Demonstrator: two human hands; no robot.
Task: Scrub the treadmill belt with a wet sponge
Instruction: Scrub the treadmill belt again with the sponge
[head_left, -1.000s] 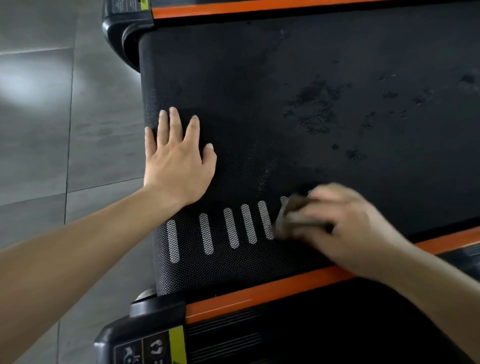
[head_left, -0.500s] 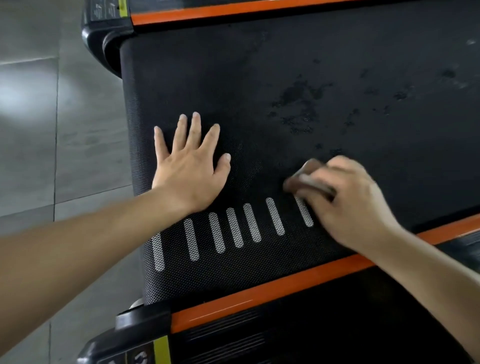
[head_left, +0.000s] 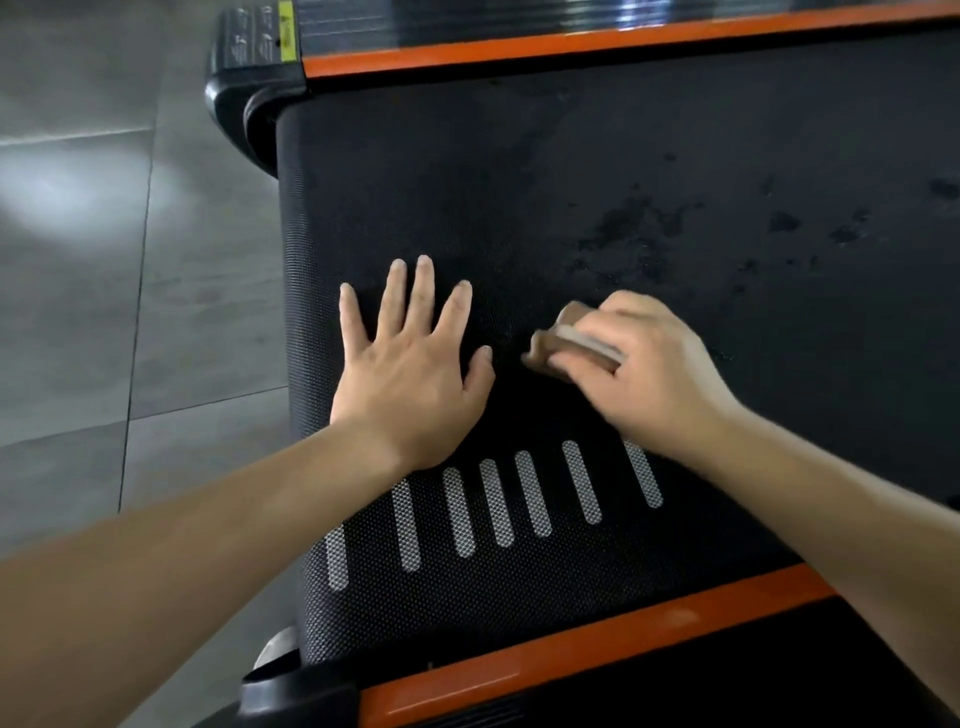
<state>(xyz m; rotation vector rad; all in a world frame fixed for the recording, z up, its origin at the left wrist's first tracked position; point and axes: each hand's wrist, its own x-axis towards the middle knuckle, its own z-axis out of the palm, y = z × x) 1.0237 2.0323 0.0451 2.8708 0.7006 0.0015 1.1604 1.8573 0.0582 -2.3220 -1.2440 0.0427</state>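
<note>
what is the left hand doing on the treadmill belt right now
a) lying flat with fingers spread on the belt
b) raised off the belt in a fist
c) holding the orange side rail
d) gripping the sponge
a: the left hand lies palm down with fingers spread on the black treadmill belt, while the right hand holds the sponge beside it.

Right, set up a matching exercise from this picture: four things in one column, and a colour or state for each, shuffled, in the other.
Column one:
1 left hand
2 sponge
3 side rail
4 stripes

Column two:
a orange
b white
c lies flat on the belt, fingers spread
d gripped by the right hand

Pairs: 1-c, 2-d, 3-a, 4-b.
</note>
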